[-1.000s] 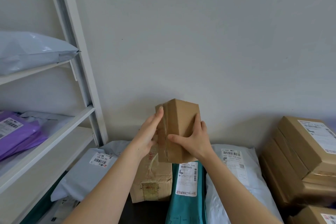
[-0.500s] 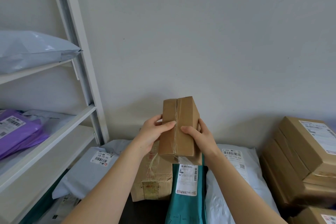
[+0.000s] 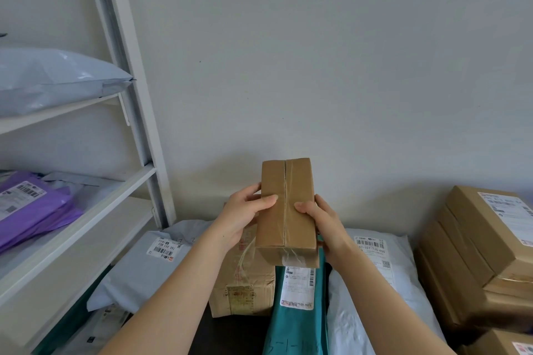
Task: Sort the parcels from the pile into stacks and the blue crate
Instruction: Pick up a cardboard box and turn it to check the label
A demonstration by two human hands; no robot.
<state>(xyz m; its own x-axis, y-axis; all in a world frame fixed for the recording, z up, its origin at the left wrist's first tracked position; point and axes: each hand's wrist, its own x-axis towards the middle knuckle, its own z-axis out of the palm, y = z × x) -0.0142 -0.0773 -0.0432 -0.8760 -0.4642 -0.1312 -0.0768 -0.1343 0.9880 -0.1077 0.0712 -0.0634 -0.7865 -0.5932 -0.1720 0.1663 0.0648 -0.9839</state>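
The white shelf unit [image 3: 121, 196] stands at the left. Its upper shelf carries a grey poly mailer [image 3: 54, 78]. The shelf below carries a purple poly mailer [image 3: 34, 207] with a label, lying at the front edge.

The dark surface [image 3: 230, 334] along the wall carries, from left to right:
- a labelled grey mailer [image 3: 138, 274]
- a taped cardboard box [image 3: 242, 291]
- a teal mailer [image 3: 297, 326]
- a white mailer [image 3: 369, 282]
- a stack of cardboard boxes [image 3: 476, 253]
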